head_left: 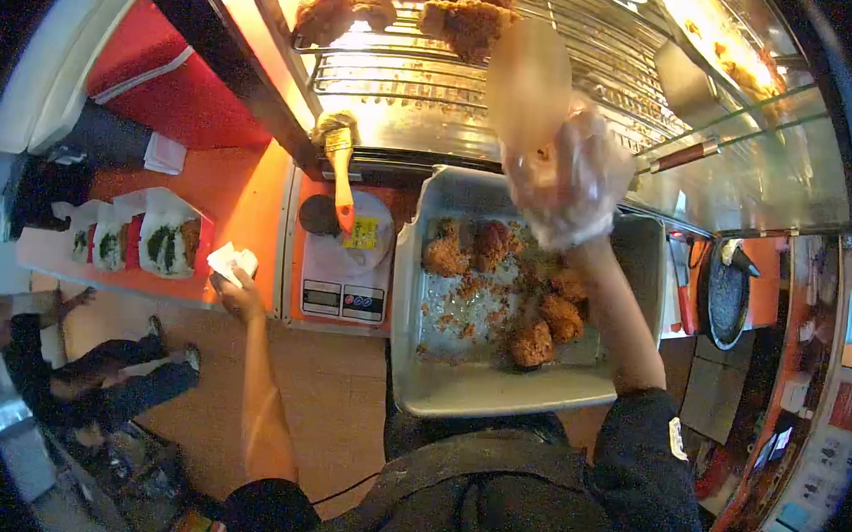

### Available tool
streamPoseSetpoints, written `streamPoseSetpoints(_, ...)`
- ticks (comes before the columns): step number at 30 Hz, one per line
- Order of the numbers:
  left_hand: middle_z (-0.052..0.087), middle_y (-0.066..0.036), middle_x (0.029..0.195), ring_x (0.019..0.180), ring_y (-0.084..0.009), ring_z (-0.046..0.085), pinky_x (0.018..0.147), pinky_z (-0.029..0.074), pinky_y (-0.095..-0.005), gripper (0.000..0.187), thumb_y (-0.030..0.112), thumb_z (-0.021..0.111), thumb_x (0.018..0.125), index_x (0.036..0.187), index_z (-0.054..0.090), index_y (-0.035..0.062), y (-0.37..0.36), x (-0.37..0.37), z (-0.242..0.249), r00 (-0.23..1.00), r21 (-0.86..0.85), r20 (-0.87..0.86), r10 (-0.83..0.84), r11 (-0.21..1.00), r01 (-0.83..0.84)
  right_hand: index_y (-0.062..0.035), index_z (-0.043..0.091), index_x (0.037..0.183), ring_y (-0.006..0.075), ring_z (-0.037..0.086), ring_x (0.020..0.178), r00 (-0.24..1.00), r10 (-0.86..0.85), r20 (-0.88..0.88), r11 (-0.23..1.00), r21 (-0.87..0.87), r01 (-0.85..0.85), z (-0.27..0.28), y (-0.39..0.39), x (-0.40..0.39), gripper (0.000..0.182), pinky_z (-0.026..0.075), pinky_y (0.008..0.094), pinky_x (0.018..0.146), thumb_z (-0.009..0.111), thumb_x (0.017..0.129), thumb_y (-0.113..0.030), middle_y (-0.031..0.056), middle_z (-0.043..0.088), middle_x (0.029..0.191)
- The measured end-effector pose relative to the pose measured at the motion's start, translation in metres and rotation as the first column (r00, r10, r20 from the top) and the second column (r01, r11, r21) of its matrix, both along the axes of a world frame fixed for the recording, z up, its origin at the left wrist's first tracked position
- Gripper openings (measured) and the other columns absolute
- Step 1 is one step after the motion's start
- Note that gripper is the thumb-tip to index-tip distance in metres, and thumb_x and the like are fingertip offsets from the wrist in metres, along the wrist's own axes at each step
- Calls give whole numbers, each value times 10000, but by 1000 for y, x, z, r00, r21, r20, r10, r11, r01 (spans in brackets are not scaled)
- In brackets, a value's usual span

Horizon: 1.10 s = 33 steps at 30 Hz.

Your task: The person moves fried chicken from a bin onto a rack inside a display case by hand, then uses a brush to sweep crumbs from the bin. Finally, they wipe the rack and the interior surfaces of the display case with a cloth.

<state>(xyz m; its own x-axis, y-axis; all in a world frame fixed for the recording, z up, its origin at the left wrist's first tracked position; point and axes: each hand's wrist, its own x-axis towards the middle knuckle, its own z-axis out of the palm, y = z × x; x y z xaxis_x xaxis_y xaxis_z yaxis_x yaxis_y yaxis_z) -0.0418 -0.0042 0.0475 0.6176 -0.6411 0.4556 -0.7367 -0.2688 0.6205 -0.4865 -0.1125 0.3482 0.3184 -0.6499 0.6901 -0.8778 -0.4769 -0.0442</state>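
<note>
Right hand (567,182), in plastic glove, raised over tray (414,295), fingers curled, grip contents unclear (motion blur). Left hand (237,287) pinches folded tissue (231,260) near scale (344,260). Several fried chicken pieces (534,343) left in tray; others already on rack (410,72) above

A dark, short-sleeved top is worn, with a small pale badge seen on the right sleeve (677,439). The right hand (565,182) is covered by a loose, clear plastic glove, crinkled at the wrist. The left hand (238,292) is left bare
</note>
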Motion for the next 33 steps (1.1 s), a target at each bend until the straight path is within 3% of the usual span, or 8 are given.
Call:
streamPoseSetpoints(3, 541, -259, 954, 874, -421, 545, 744, 430, -499, 356, 233, 516, 851, 1010, 537, -84, -4, 4, -12, 997, -93, -29, -73, 993, 70, -86, 588, 899, 250, 600, 845, 977, 174, 121, 936, 287, -202, -71, 38, -21, 178, 464, 413, 772, 651, 741, -137, 115, 623, 880)
streamPoseSetpoints(8, 533, -275, 963, 893, -441, 532, 771, 423, -501, 346, 213, 520, 845, 1021, 531, -85, -6, 27, -42, 993, -187, 10, -116, 975, 116, -292, 356, 1364, 369, 561, 1011, 941, 126, -314, 360, 899, 251, -131, 73, 33, 591, 474, 472, 841, 558, 809, -279, 234, 524, 1160)
streamPoseSetpoints(12, 541, -275, 968, 866, -437, 538, 744, 438, -493, 340, 204, 514, 834, 1007, 537, -88, -1, 18, -32, 998, -70, -64, -25, 997, 21, -280, 353, 1360, 374, 594, 979, 947, 24, -321, 586, 772, 247, -207, 80, 41, 598, 485, 506, 812, 563, 801, -253, 241, 510, 1215)
streamPoseSetpoints(16, 548, -279, 949, 886, -438, 543, 747, 440, -501, 339, 215, 494, 842, 978, 550, -90, -1, 31, -45, 999, -44, 18, -40, 998, 40, -192, 357, 1348, 368, 601, 975, 973, 15, 229, 212, 951, -227, -158, 86, 15, 635, 484, 501, 825, 598, 762, -225, 228, 462, 1293)
streamPoseSetpoints(21, 545, -266, 967, 899, -427, 548, 761, 438, -483, 396, 264, 477, 858, 1044, 529, -81, 1, 33, -49, 1000, 18, 6, -17, 1000, 17, -63, 465, 1257, 206, 529, 1049, 425, -676, 601, -157, 447, -881, -124, 117, -18, 598, 449, 352, 889, 609, 778, -391, 81, 555, 1121)
streamPoseSetpoints(25, 534, -254, 984, 903, -412, 556, 765, 435, -477, 413, 289, 474, 873, 1069, 520, -72, -1, -9, 13, 1000, 47, 4, -11, 999, 11, -69, 335, 1344, 298, 551, 1067, 345, -815, 466, -84, 494, -865, -137, 131, -25, 701, 476, 461, 896, 666, 765, -284, 159, 479, 1239)
streamPoseSetpoints(31, 557, -242, 951, 896, -398, 566, 748, 448, -453, 350, 250, 514, 875, 1012, 551, -71, 0, 3, -6, 1000, 0, 18, -18, 1000, 18, -78, 337, 1352, 359, 525, 1127, 952, -298, -66, -35, 998, 58, -144, 138, -27, 761, 456, 435, 933, 694, 745, -363, 210, 498, 1265)
streamPoseSetpoints(33, 572, -245, 939, 878, -397, 574, 740, 453, -452, 330, 235, 521, 875, 991, 562, -71, -1, -9, 9, 999, -11, 44, -1, 1000, 2, -126, 327, 1370, 360, 525, 1122, 972, -234, 17, 48, 999, -6, -138, 141, -27, 775, 450, 435, 936, 684, 738, -397, 202, 513, 1249)
